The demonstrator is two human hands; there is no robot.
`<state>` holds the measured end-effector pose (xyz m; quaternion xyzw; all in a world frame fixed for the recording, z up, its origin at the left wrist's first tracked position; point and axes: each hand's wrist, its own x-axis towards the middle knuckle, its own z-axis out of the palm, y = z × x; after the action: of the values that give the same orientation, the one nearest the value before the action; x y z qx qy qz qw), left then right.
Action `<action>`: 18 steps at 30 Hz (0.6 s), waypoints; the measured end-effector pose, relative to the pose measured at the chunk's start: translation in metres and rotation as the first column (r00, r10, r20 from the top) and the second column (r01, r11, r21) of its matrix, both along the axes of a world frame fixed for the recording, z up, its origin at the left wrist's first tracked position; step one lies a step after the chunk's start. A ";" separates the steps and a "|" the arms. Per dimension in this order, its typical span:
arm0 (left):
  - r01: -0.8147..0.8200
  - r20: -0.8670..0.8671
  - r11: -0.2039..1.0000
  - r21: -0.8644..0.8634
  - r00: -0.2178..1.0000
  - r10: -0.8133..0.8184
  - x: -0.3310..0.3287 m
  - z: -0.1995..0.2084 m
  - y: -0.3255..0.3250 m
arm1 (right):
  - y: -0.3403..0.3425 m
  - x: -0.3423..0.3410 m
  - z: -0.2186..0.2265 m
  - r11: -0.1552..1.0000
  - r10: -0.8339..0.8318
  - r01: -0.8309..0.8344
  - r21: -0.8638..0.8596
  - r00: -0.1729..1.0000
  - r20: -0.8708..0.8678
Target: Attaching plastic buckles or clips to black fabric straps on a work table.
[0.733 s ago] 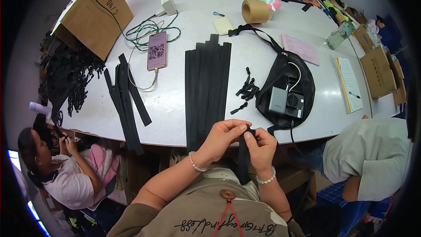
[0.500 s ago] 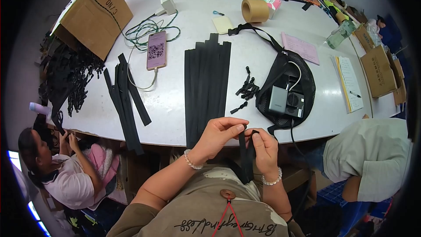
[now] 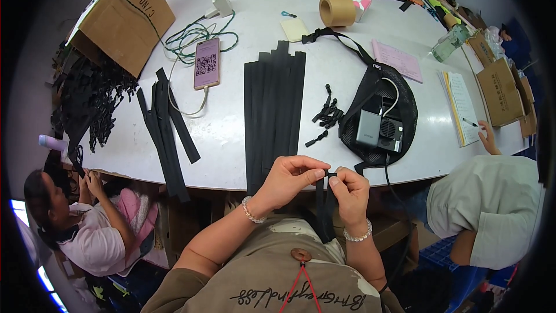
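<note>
A flat black fabric strip hangs folded in a loop between my hands, just off the table's front edge. My left hand pinches one end of it between thumb and fingertips. The other end is gripped by my right hand, its thumb on top, with the two ends close together. Whether a small part sits at the fingertips is too hidden to tell. Beyond my left hand lies a row of long black strips, side by side. Several small black cord pulls lie loose to the right of them.
Left on the white table are more strips, a charging phone and a carton. A black mesh bag with a power bank is at right. One person sits left, another right, near a notebook.
My hands have drawn closer together, bringing the strip's two ends nearly to meet. At the right, the other person's hand has come into view beside the notebook.
</note>
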<state>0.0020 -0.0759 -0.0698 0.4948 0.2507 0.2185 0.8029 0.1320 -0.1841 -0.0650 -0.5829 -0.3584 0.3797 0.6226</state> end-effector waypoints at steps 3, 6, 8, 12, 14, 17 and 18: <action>0.022 -0.007 1.000 -0.013 1.000 -0.022 -0.001 0.001 -0.001 | 0.000 0.002 -0.003 0.999 0.032 -0.032 0.013 0.999 0.016; 0.035 -0.027 0.999 -0.037 0.999 -0.036 -0.001 0.001 0.000 | 0.000 0.002 -0.005 0.997 0.055 -0.055 0.045 0.998 0.005; 0.045 -0.034 0.998 -0.049 0.998 -0.047 -0.001 0.000 0.000 | 0.000 0.003 -0.005 0.996 0.064 -0.065 0.069 0.998 0.006; 0.066 -0.035 0.995 -0.075 0.997 -0.069 -0.001 0.000 -0.001 | -0.001 0.007 -0.006 0.995 0.092 -0.094 0.045 0.995 0.044; 0.079 -0.039 0.994 -0.076 0.996 -0.082 0.000 0.001 -0.002 | -0.002 0.009 -0.006 0.993 0.102 -0.104 0.051 0.994 0.038; 0.082 -0.040 0.993 -0.090 0.995 -0.086 -0.001 -0.002 -0.001 | 0.001 0.011 -0.006 0.990 0.135 -0.136 0.032 0.990 0.038; 0.084 -0.040 0.993 -0.084 0.995 -0.088 0.000 -0.002 -0.001 | 0.000 0.012 -0.006 0.989 0.146 -0.147 0.016 0.988 0.055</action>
<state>0.0016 -0.0773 -0.0715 0.4762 0.2553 0.1623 0.8256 0.1442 -0.1840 -0.0707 -0.5587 -0.4205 0.4052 0.5890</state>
